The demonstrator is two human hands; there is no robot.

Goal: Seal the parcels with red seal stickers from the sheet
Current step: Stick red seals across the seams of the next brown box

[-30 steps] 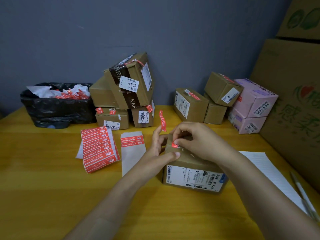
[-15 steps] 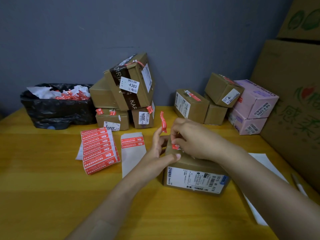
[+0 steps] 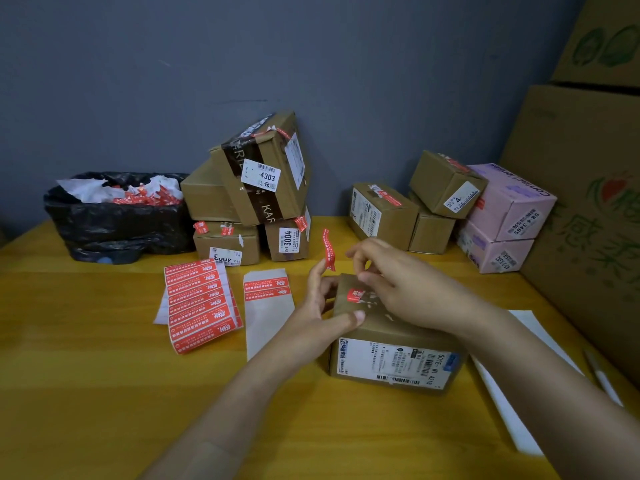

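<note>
Two hands: in the head view, your left hand (image 3: 320, 306) and right hand (image 3: 412, 289) both work on one parcel (image 3: 391, 344), near the middle of the worktop (image 3: 104, 393).
Left grip: thumb on the top face, fingers round the far left corner. This clamps the parcel, likely so it cannot slide while you press.
Spare sticker (image 3: 329, 249): stuck by one end to your raised left fingertip and standing clear, probably parked for the next seam.
Right grip: fingers curled over the top beside the red seal (image 3: 356, 294). They are blurred, so I cannot tell whether they pinch or only rub.
Red seal: at the top's far left edge, seemingly folding over the end.
Supply: sticker sheets (image 3: 199, 303) and an open sheet (image 3: 266, 306) with two stickers left lie just left of your left hand, within reach.
Around: black bag (image 3: 114, 220) of scraps at far left; sealed parcels (image 3: 259, 174) behind; pink boxes (image 3: 509, 206) and cartons (image 3: 588, 220) at right; white paper (image 3: 540, 341) and pen (image 3: 602, 375) beside your right forearm.
In the way: only the upright spare sticker, which is close to your right fingers and could catch on them.
</note>
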